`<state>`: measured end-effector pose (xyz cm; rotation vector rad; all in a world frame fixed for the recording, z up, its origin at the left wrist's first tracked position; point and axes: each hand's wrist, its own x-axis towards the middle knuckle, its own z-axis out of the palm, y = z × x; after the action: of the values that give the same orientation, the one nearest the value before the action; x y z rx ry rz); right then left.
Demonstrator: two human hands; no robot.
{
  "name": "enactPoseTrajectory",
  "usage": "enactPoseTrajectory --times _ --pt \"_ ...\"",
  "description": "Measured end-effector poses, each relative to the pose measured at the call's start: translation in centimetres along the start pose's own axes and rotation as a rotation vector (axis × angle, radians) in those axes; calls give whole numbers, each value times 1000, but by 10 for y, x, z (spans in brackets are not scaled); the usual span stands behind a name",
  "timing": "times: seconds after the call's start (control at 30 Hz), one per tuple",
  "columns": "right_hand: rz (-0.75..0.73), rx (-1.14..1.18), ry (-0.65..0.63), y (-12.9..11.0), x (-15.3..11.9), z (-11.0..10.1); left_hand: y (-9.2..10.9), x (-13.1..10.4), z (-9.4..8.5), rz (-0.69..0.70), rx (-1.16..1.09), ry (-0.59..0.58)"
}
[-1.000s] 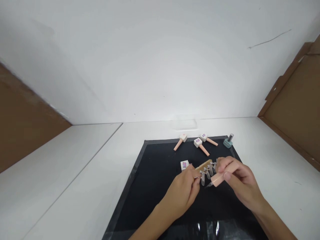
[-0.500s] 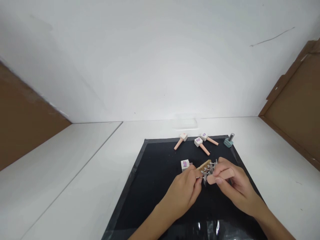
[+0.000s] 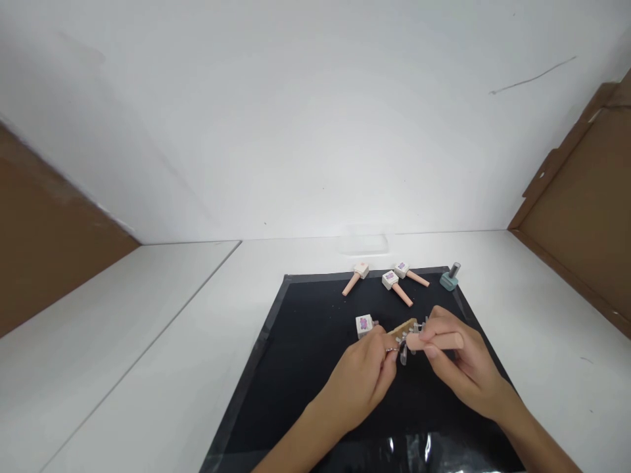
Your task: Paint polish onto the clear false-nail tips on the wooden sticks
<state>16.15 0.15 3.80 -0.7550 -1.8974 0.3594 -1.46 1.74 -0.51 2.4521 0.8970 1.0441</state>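
Note:
My left hand (image 3: pixel 362 371) is closed on a tan strip (image 3: pixel 405 327) that bears several clear nail tips on small metal clips. One clear nail tip (image 3: pixel 404 355) hangs down beside my left fingertips. Pinched in my right hand (image 3: pixel 461 358) is a pink cap (image 3: pixel 436 341), its left end over the nail tips; whatever brush it has is too small to make out. Just beyond my left fingers sits a white bottle (image 3: pixel 364 324) with a purple flower mark, its cap side partly hidden by the hand.
Three white bottles with pink caps (image 3: pixel 361 269), (image 3: pixel 390 279), (image 3: pixel 401 269) lie at the back of the black mat (image 3: pixel 296 341). A teal bottle (image 3: pixel 449 281) stands at its back right corner. Behind is a clear tray (image 3: pixel 365 245). Brown cardboard (image 3: pixel 586 190) borders the right side.
My right hand has tilted the pink cap closer to level, and its left end has risen slightly. My left hand has hardly moved.

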Motion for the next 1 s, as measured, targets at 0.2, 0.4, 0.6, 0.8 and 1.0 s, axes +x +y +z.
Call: enactPoseTrajectory --times 0.2,0.4,0.6,0.8,1.0 --pt "-3 94 55 2 -3 -3 0 0 -1 -3 43 -20" --pt "10 99 -56 -1 1 -3 0 1 -1 29 91 -6" --pt "8 -22 -44 -2 4 -5 -4 -1 2 77 145 12" --pt "-15 105 -71 0 2 -6 -3 0 1 105 163 38" --pt "37 46 -65 2 0 -5 -3 0 1 126 190 53"
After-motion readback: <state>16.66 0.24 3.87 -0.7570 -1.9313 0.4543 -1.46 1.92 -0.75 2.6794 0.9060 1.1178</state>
